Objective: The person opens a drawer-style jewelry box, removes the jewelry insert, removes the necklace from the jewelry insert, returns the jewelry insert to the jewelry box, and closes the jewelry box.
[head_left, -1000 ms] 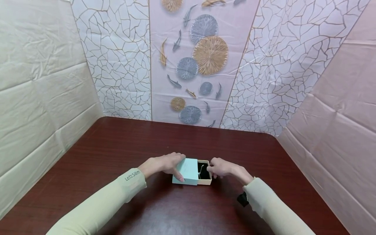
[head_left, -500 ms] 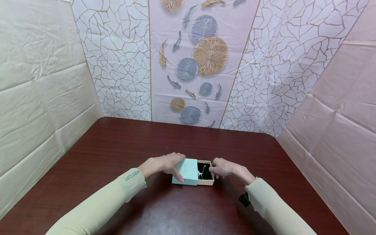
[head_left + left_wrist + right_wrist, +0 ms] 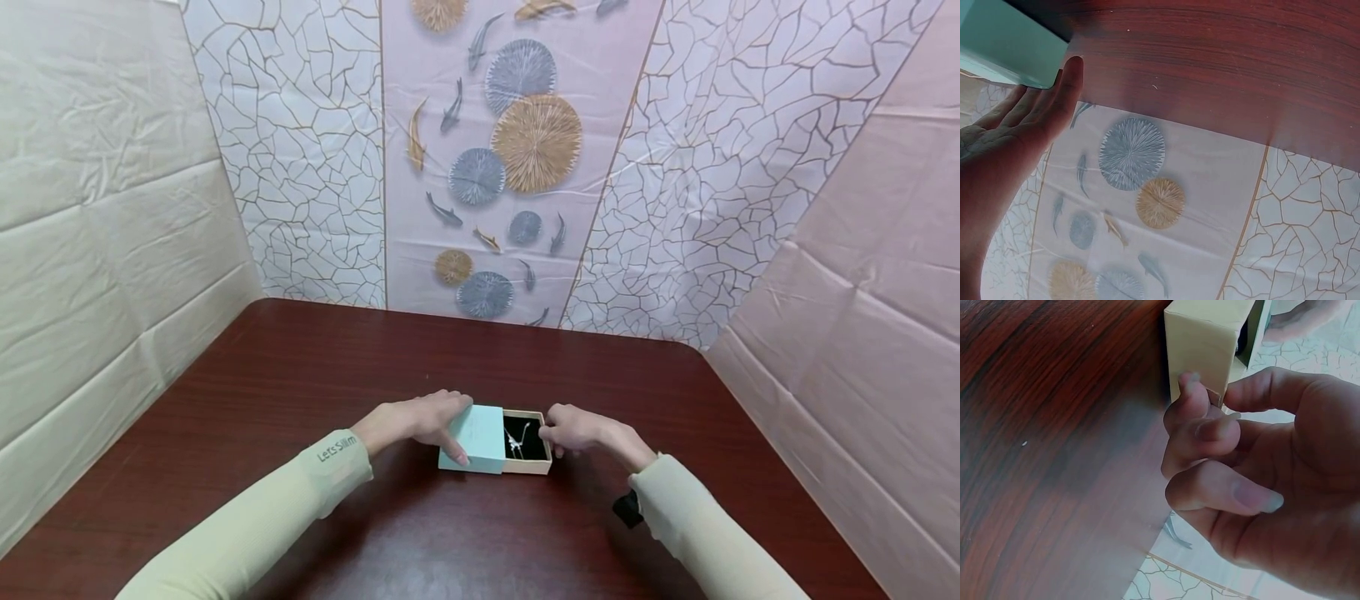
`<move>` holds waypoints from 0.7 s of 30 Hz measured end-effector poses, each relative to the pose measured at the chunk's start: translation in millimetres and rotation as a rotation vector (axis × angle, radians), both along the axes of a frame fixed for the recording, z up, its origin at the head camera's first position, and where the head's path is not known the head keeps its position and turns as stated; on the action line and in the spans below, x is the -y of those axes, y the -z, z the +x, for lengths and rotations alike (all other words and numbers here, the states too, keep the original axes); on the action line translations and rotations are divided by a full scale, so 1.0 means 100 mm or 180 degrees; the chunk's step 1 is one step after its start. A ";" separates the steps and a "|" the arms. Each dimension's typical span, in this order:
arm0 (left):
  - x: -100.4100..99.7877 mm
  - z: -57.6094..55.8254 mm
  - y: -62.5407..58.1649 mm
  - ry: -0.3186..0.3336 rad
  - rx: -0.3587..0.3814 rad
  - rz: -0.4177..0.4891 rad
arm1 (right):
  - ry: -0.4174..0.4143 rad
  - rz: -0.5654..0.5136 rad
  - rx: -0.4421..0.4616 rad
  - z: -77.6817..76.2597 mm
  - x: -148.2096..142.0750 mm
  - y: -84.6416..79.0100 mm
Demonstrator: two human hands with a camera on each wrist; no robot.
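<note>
A small turquoise jewellery box lies on the table, its sleeve (image 3: 483,433) covering the left part of a cream drawer (image 3: 527,467). Inside the drawer, a silver necklace (image 3: 516,443) rests on a black pad. My left hand (image 3: 426,419) grips the sleeve, thumb at the front and fingers along the far side; the left wrist view has those fingers against the turquoise sleeve (image 3: 1013,40). On the other end, my right hand (image 3: 579,429) pinches the drawer's end wall. Close up in the right wrist view, thumb and forefinger hold a small brown edge at the cream drawer (image 3: 1200,347).
The dark red-brown table (image 3: 360,358) has fabric-covered walls on the left, back and right. The back cloth (image 3: 480,225) carries fish and round patterns. A black object (image 3: 627,508) sits by the right wrist.
My right hand has drawn the drawer farther out to the right, so more of the necklace and black pad shows. The left hand and sleeve have stayed almost still.
</note>
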State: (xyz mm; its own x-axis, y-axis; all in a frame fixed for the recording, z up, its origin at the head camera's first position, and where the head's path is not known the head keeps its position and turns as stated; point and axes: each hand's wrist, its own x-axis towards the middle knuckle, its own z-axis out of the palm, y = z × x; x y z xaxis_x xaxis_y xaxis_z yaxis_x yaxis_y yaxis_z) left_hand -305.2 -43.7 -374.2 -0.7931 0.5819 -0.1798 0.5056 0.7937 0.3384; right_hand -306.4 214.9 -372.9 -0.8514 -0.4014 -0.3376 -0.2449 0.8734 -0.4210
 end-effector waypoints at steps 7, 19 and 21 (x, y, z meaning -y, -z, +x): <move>0.00 0.01 0.00 -0.0022 -0.0008 -0.0002 | -0.0042 0.0033 0.0002 0.00 -0.02 -0.02; 0.00 0.00 0.01 -0.0015 -0.0018 0.0019 | 0.0069 0.0114 -0.0033 0.02 -0.04 -0.02; 0.01 0.00 0.02 0.0009 -0.0010 0.0028 | 0.0117 0.0217 -0.0141 0.04 -0.04 -0.03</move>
State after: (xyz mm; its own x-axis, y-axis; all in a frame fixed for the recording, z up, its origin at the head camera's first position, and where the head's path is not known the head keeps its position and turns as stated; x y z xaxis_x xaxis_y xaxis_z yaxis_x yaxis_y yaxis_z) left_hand -304.9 -44.4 -375.8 -0.7921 0.5856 -0.1722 0.5087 0.7893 0.3438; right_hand -302.1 219.0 -369.9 -0.8798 -0.3470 -0.3248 -0.2292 0.9084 -0.3496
